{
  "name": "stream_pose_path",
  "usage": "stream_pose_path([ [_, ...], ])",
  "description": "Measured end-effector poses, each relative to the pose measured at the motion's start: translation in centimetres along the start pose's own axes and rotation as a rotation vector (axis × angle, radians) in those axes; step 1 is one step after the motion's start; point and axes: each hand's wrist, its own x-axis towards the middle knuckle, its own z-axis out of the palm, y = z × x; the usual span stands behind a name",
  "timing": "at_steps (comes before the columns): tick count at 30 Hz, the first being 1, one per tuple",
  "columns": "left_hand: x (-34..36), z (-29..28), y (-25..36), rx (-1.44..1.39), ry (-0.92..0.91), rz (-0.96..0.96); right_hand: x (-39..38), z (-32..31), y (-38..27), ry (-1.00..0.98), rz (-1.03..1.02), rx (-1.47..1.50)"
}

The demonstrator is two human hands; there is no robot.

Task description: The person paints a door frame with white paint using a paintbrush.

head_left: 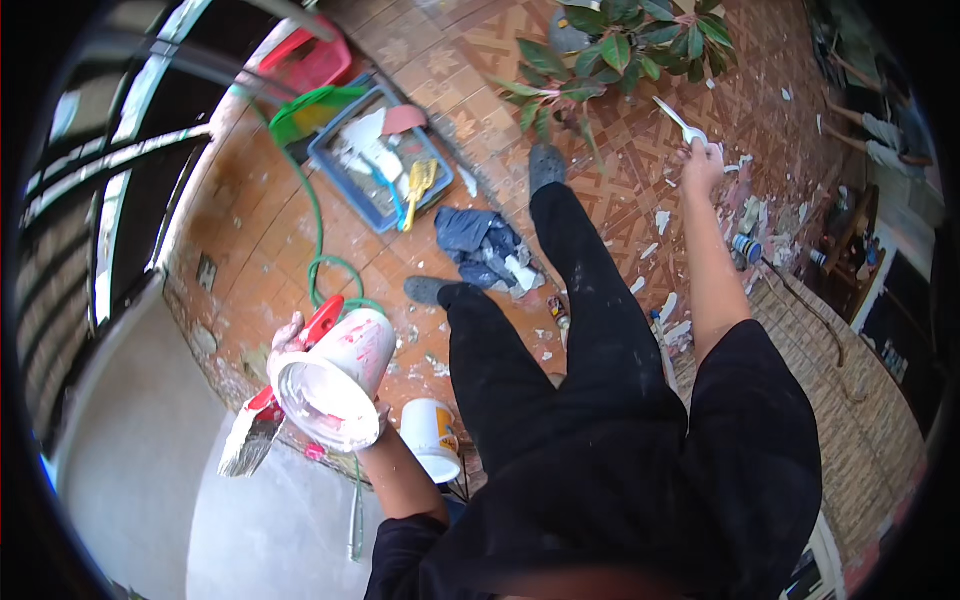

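My left hand is wrapped round a white plastic tub with pink smears on its side. The tub is tilted, and its white-coated opening shows. Pressed against the tub in the same hand is a wide paintbrush with a red handle and white-caked bristles; part of its handle is hidden behind the tub. Stretched out ahead to the right, my right hand closes on a slim white spoon-like tool, which points away to the upper left. Its held end is partly covered by my fingers.
A blue tray holds debris, a yellow brush and a blue-handled tool. Nearby are a green hose, a dark crumpled cloth, a white bucket and a leafy plant. White flakes litter the tiles. A person is at far right.
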Motion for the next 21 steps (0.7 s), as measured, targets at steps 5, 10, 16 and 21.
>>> stream_pose_path([
  [5, -4.4, -16.5, 5.7, 0.012, 0.342, -0.443, -17.8, 0.4, -6.9, -0.020, -0.040, -0.468],
  [10, -1.7, -35.2, 18.5, 0.221, 0.145, -0.273, -26.4, -1.9, -14.0, -0.282, -0.571, -1.133],
  [16, -12.8, -44.4, 24.6, 0.278, 0.594, -0.358, -39.8, 7.8, -19.4, -0.687, -0.505, -1.168],
  [21, -13.3, -48.2, 21.8, 0.240, 0.969, -0.299, -44.3, 19.5, -24.8, -0.804, -0.650, -0.894],
])
